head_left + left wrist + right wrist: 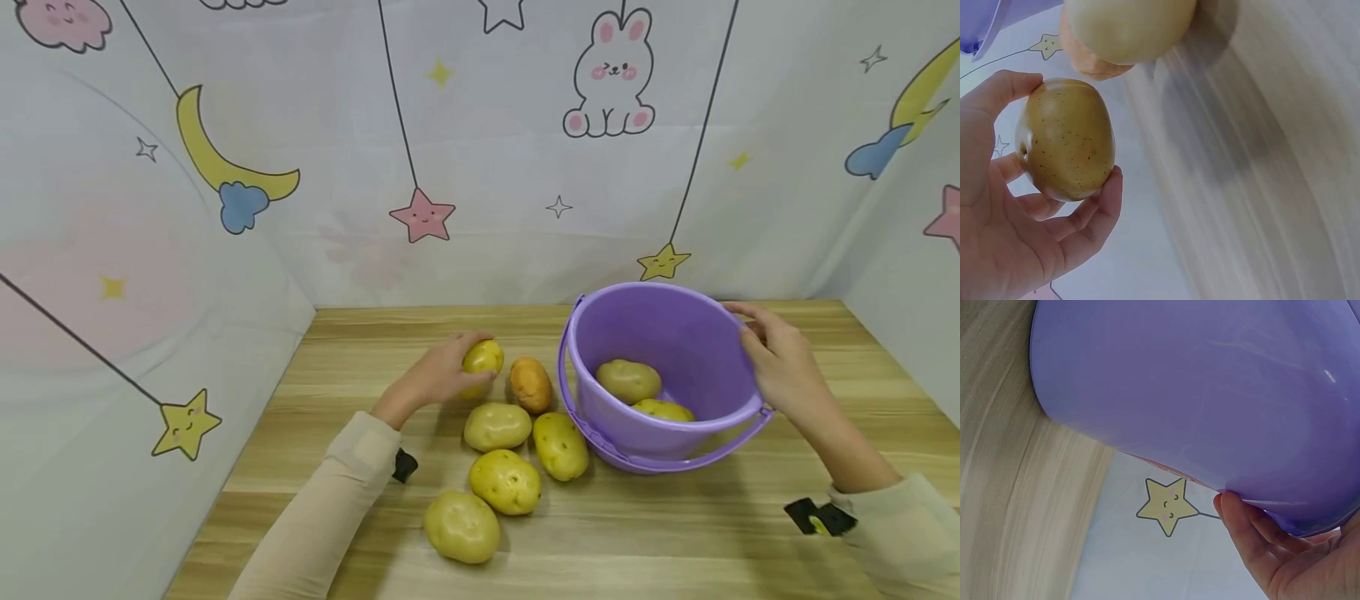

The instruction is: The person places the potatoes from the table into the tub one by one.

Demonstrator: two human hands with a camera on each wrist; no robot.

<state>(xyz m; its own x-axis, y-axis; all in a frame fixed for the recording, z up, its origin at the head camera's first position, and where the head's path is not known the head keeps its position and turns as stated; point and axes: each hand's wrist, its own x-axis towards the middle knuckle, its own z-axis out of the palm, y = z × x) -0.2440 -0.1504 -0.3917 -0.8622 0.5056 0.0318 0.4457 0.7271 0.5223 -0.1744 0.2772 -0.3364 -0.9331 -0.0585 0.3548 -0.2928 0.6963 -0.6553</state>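
Observation:
My left hand (438,372) grips a glossy yellow potato (483,357) between thumb and curled fingers, on the far left side of the potato group. The left wrist view shows this potato (1066,140) with small dark specks. At the right, my right hand (786,358) holds the rim of a purple bucket (660,321). Fingers (1244,528) lie against the outside of its wall in the right wrist view. Two potatoes lie inside the bucket, a tan one (628,381) and a yellow one (663,410) partly hidden by the front rim.
Left of the bucket, an orange-brown potato (531,385) and several yellow ones, the nearest a pale potato (462,527), lie on the wooden tabletop (637,542). The bucket's handle (697,463) hangs down in front. Patterned white cloth (510,150) encloses the back and sides.

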